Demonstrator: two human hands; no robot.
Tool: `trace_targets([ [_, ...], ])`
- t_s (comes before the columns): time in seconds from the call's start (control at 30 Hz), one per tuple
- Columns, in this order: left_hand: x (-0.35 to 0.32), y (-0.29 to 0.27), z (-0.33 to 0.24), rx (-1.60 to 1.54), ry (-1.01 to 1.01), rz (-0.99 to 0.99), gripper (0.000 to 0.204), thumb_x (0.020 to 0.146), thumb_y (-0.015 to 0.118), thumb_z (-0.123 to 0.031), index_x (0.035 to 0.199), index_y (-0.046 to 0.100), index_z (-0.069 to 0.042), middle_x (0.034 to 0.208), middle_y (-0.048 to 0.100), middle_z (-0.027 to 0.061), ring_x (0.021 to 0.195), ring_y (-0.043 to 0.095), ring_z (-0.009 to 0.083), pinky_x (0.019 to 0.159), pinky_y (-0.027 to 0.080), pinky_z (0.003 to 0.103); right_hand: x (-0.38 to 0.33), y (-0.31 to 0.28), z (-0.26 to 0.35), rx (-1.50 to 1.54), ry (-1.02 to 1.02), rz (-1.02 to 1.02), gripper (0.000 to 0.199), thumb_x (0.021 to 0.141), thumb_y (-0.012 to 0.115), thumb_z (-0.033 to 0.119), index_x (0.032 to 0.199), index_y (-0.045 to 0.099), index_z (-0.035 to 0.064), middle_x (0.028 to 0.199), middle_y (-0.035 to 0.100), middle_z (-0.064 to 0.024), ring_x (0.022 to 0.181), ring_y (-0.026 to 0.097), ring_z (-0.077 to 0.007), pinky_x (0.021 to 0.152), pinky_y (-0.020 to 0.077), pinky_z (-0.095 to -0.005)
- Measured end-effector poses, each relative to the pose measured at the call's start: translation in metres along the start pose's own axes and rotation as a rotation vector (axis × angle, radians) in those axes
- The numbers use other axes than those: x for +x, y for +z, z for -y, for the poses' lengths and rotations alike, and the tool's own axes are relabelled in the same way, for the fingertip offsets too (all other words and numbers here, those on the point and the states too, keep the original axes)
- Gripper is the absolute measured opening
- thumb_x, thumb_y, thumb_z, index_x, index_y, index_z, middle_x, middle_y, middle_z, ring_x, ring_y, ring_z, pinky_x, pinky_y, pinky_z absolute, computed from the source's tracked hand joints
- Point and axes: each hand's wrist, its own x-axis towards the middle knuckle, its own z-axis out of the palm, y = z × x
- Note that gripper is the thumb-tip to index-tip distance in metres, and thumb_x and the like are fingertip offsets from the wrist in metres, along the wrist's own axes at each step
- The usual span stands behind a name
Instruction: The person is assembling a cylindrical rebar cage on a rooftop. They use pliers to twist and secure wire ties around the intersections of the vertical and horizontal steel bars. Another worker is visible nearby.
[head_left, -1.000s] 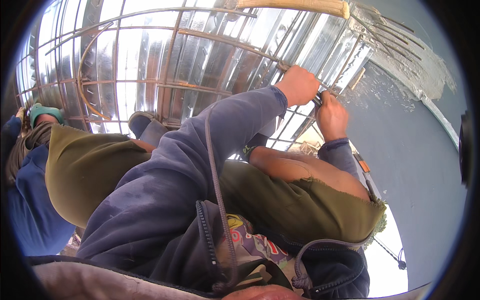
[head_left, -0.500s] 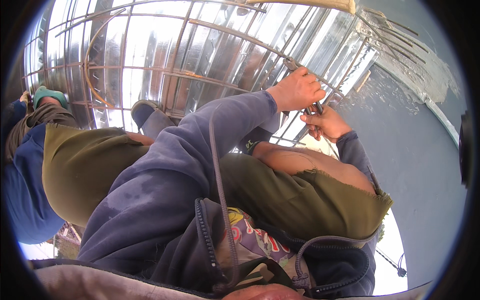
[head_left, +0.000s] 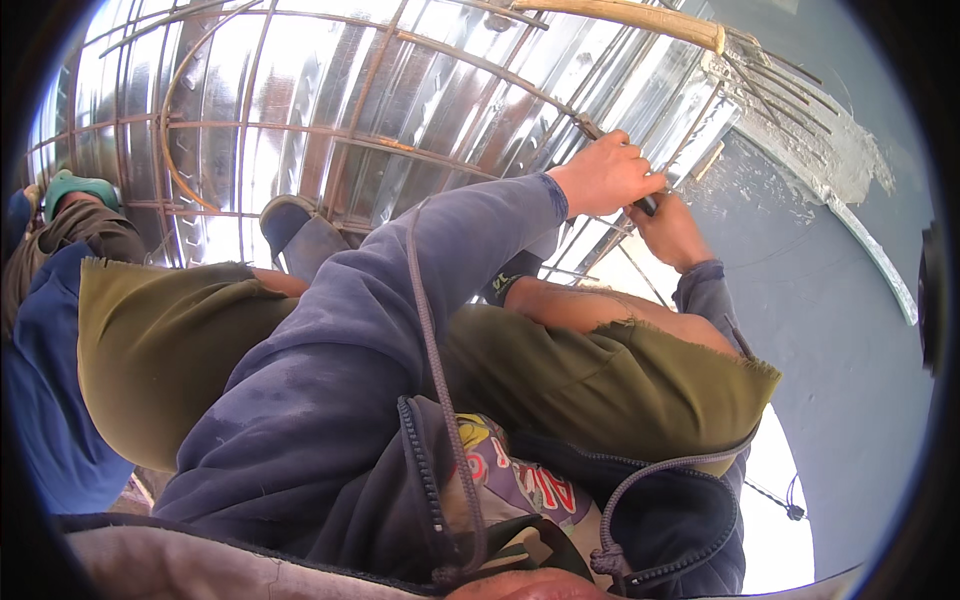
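Across the top of the view a wall of shiny corrugated sheet metal (head_left: 300,110) curves away, with a cage of thin rusty steel bars (head_left: 350,145) tied in a grid in front of it. To the right of it lies a grey concrete surface (head_left: 840,320) with a pale smeared patch near its upper edge. Over the olive-green shorts (head_left: 600,380) covering the bent knees, the blue hooded sweatshirt sleeve (head_left: 400,320) stretches up to the cage. A pale wooden pole (head_left: 620,18) lies along the cage's top. At the far left another person's teal-gloved hand (head_left: 75,185) rests by the bars. The left hand (head_left: 605,175) is closed in a fist around a bar where rods cross, and just below it, touching, the right hand (head_left: 670,232) is curled tight on a small dark tool (head_left: 646,206) whose tip shows between the two hands.
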Motion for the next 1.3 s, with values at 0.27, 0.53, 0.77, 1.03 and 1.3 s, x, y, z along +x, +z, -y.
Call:
trace_targets([
  [0.27,0.044,-0.056,0.014,-0.305,-0.171,0.496,0.033,0.074,0.076,-0.012,0.106,0.069,-0.007,0.090,0.076,0.0152,0.090,0.074,0.0363,0.078,0.056,0.050,-0.034,-0.047,0.069,-0.522,-0.083,-0.256,0.025,0.090,0.073,0.015,0.110,0.064,0.0041,0.079,0.066,-0.0090,0.073,0.071,-0.0280,0.071,0.0581,-0.0431],
  [0.53,0.021,-0.031,0.004,-0.209,-0.206,0.034,0.040,0.081,0.078,-0.019,0.117,0.063,-0.013,0.089,0.076,0.0098,0.087,0.076,0.0319,0.080,0.053,0.047,-0.012,-0.065,0.066,-0.602,-0.061,-0.039,0.029,0.095,0.070,0.025,0.106,0.064,-0.0013,0.083,0.073,-0.0184,0.079,0.075,-0.0347,0.069,0.0604,-0.0424],
  [0.77,0.038,-0.052,0.008,-0.275,-0.231,0.416,0.027,0.082,0.080,-0.029,0.102,0.078,-0.010,0.093,0.078,0.0153,0.092,0.077,0.0347,0.081,0.060,0.048,-0.004,-0.084,0.083,-0.024,0.322,0.325,0.036,0.098,0.075,0.033,0.109,0.066,-0.0002,0.077,0.067,-0.0107,0.063,0.072,-0.0212,0.058,0.0600,-0.0352],
  [1.03,0.042,-0.055,0.024,-0.347,-0.313,0.373,0.032,0.078,0.077,-0.022,0.109,0.073,-0.013,0.087,0.076,0.0113,0.089,0.074,0.0339,0.080,0.056,0.046,-0.006,-0.055,0.075,-0.806,-0.064,-0.178,0.034,0.085,0.074,0.012,0.114,0.058,0.0077,0.091,0.071,-0.0133,0.087,0.073,-0.0347,0.075,0.0599,-0.0482],
  [1.3,0.023,-0.015,0.006,-0.107,-0.313,0.129,0.011,0.087,0.068,-0.021,0.084,0.078,-0.017,0.082,0.076,0.0057,0.086,0.075,0.0287,0.081,0.054,0.042,-0.014,-0.045,0.089,-0.576,0.145,-0.091,0.040,0.085,0.077,0.027,0.110,0.068,-0.0031,0.101,0.075,-0.0260,0.099,0.074,-0.0422,0.089,0.0581,-0.0521],
])
